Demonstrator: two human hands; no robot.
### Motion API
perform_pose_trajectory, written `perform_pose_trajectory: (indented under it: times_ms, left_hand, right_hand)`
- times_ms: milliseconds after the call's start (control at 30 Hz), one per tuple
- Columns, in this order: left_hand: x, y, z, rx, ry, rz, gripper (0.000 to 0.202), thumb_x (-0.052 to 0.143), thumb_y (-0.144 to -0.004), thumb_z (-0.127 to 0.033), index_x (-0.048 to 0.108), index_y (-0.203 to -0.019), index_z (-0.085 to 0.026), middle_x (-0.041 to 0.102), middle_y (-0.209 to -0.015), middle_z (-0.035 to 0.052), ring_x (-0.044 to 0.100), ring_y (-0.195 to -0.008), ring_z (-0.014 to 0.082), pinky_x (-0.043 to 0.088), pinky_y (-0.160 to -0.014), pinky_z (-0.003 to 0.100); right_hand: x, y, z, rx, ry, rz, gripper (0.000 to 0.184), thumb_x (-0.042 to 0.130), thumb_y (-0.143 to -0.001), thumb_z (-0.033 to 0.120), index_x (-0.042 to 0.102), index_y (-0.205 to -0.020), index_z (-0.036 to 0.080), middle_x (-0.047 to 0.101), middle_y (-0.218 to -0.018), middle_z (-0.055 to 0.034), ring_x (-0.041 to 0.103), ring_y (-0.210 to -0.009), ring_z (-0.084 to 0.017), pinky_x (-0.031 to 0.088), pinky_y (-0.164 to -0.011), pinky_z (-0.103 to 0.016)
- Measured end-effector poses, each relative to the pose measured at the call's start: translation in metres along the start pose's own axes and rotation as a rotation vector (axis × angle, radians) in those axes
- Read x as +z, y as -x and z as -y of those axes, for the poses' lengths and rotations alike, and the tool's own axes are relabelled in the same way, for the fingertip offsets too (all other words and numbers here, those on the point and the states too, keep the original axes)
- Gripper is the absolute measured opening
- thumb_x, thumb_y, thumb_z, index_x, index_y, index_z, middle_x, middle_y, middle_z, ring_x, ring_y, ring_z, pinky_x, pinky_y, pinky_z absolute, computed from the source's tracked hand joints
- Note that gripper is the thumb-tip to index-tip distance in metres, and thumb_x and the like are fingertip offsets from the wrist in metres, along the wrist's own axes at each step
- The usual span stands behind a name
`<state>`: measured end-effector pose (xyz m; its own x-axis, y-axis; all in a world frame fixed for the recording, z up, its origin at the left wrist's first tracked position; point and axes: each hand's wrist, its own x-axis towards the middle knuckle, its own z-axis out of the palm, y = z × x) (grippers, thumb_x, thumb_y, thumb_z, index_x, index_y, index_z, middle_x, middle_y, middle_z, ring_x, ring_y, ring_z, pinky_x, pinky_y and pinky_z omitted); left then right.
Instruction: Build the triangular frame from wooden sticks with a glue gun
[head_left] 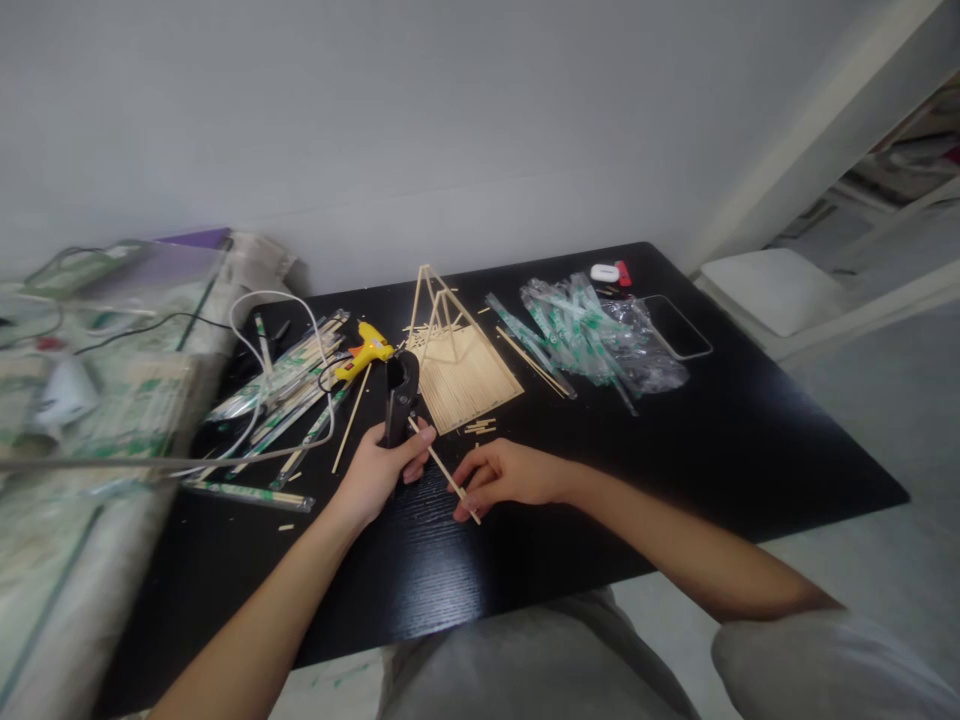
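My left hand (382, 468) is closed around a black plier-like tool (403, 390), whose far end points up and away from me. Between the fingers of my right hand (506, 472) is a thin wooden chopstick (442, 468), slanting up to the left. Its upper end lies by my left thumb, close to the tool; whether the tool touches it I cannot tell. Just beyond my hands sits a flat base of wooden sticks (487, 375) with a triangular stick frame (426, 310) standing on it. Several short cut pieces (480, 427) lie near the base's front edge.
Left of the base are a yellow glue gun (369, 350), a white cable (330, 400) and several wrapped chopsticks (281, 390). To the right lie crumpled plastic wrappers (577, 325), a phone (679, 327) and a small white case (604, 272). A wall stands behind the black table (600, 500).
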<state>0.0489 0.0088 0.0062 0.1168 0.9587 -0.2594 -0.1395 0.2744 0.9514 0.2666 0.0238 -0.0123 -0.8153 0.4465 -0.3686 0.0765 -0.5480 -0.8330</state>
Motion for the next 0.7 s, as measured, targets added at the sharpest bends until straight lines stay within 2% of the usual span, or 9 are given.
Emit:
perform_pose_trajectory:
  times_ms: [167,433,567,700]
  left_hand:
    - [-0.0008,-0.0006,0.0003,-0.043,0.047,-0.002,0.032,0.083,-0.077,-0.038,0.062,-0.083,-0.015,0.046,-0.051,-0.0074,0.038,-0.042,0.0049,0.031,-0.042,0.019]
    - [-0.0019,-0.0023,-0.0004,-0.028,0.036,-0.021,0.032,0.083,-0.077,-0.038,0.063,-0.082,-0.014,0.046,-0.050,-0.0071,0.039,-0.042,0.0053,0.031,-0.041,0.019]
    - [-0.0003,-0.0018,0.0002,-0.008,0.005,-0.032,0.031,0.081,-0.078,-0.039,0.062,-0.080,-0.015,0.045,-0.049,-0.0078,0.039,-0.043,0.0058,0.032,-0.042,0.020]
    - [-0.0016,-0.0038,0.0003,0.093,-0.100,-0.133,0.033,0.081,-0.078,-0.041,0.065,-0.091,-0.015,0.057,-0.062,-0.0043,0.044,-0.046,0.0064,0.036,-0.044,0.021]
  right_hand:
    - [-0.0010,-0.0007,-0.0013,0.047,-0.028,0.078,0.048,0.092,-0.065,0.037,0.068,-0.098,0.011,0.079,-0.083,-0.0078,0.073,-0.072,-0.013,0.056,-0.072,-0.025]
    - [0.0037,0.0025,0.0021,0.107,-0.043,0.130,0.042,0.092,-0.065,0.036,0.069,-0.087,0.010,0.078,-0.079,-0.0067,0.073,-0.072,-0.013,0.057,-0.072,-0.023]
    - [0.0032,0.0015,0.0012,0.104,-0.048,0.135,0.052,0.093,-0.064,0.036,0.064,-0.099,0.011,0.078,-0.080,-0.0066,0.075,-0.075,-0.015,0.058,-0.073,-0.025]
    - [0.0027,0.0016,0.0019,0.064,-0.038,0.110,0.058,0.093,-0.066,0.035,0.059,-0.107,0.012,0.078,-0.080,-0.0072,0.075,-0.073,-0.015,0.058,-0.072,-0.026]
